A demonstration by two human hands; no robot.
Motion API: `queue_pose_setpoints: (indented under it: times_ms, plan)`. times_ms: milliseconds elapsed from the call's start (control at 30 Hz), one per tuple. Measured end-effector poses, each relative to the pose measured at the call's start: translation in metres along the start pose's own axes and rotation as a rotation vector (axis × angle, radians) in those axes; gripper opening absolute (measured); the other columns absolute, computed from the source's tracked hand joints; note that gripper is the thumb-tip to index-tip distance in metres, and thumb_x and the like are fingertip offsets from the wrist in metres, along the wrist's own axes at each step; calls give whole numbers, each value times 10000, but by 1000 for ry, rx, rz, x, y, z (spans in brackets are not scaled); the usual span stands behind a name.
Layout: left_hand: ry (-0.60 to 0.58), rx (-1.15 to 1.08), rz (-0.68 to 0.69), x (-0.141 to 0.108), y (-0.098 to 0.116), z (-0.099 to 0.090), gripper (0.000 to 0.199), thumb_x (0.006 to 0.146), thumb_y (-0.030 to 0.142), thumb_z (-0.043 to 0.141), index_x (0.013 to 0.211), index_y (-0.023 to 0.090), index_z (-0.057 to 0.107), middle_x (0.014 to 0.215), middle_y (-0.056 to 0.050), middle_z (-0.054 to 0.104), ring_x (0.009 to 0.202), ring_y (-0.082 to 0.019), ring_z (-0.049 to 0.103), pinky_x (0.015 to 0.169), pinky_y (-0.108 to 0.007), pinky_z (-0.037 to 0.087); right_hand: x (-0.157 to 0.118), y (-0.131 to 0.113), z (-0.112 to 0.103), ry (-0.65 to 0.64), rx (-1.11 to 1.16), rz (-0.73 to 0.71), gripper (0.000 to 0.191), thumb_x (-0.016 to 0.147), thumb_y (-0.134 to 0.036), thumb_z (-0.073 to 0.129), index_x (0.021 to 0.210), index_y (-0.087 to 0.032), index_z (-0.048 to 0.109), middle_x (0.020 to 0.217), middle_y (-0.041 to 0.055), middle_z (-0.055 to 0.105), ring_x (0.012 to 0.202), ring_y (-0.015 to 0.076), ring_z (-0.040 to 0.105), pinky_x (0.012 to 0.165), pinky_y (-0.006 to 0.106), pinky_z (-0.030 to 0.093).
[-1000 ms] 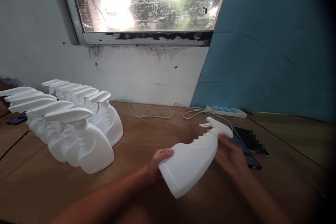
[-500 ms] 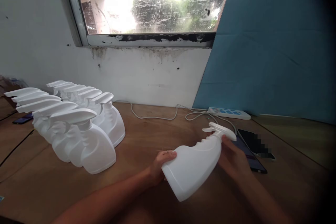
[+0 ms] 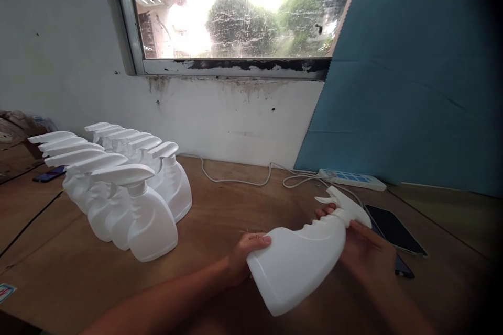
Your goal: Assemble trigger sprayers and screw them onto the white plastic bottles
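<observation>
A white spray bottle (image 3: 298, 261) lies tilted between my hands above the table, its base toward me and its trigger head up to the right. My left hand (image 3: 245, 256) grips the bottle near its base, thumb on top; the other fingers are hidden underneath. Around the neck, just below the trigger head (image 3: 348, 207), my right hand (image 3: 363, 246) is closed, with fingertips showing on the far side. To the left, several white spray bottles (image 3: 153, 225) stand upright in two rows on the wooden table (image 3: 220, 209).
Behind my right hand lie a phone (image 3: 395, 227) and a second dark device (image 3: 404, 268), partly covered. A power strip (image 3: 351, 179) with a white cable (image 3: 236, 180) runs along the wall. Another phone (image 3: 49, 174) lies at far left. A blue cloth (image 3: 412, 78) hangs at right.
The view has shifted slightly left, so the surroundings sit further right. The held bottle has come a little closer and turned slightly. Both hands keep their hold.
</observation>
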State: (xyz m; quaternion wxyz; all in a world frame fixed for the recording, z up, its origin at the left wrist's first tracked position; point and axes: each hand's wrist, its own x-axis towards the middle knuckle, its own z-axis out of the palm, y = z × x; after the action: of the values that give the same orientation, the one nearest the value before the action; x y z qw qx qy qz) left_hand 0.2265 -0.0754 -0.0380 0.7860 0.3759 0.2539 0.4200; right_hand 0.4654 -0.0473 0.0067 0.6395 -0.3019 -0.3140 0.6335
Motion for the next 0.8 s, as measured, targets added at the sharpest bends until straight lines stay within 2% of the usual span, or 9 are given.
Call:
queue_pose_setpoints:
  times_ms: [167,367,567,800]
  plan:
    - [-5,-9,-20,-1,2,4,491,599,488,784,817,69,651,677,-49,559,564,-114,476,544,-238,297,-2,1,-2,-48,30,9,340,612,-360,696,935,-267,643,905,53,631,893,282,626,839,422,578]
    - [-4,6,-23,0,1,1,467,634,493,758,818,76,655,653,-46,566,564,-127,493,556,-250,328,-1,4,-2,-74,26,-1,339,625,-384,694,943,-289,625,886,44,612,877,279,614,902,455,536]
    - [-11,34,-34,1,-2,-2,496,677,507,716,911,72,675,680,-60,596,585,-148,526,573,-260,365,-1,0,-1,-40,24,16,367,591,-367,738,926,-283,615,905,33,607,855,257,619,882,448,531]
    - [-56,20,-100,1,1,-3,524,692,521,697,953,68,678,712,-79,626,638,-178,573,600,-271,397,-4,-3,1,-102,28,-18,382,563,-395,756,902,-280,622,888,44,595,843,269,597,779,430,545]
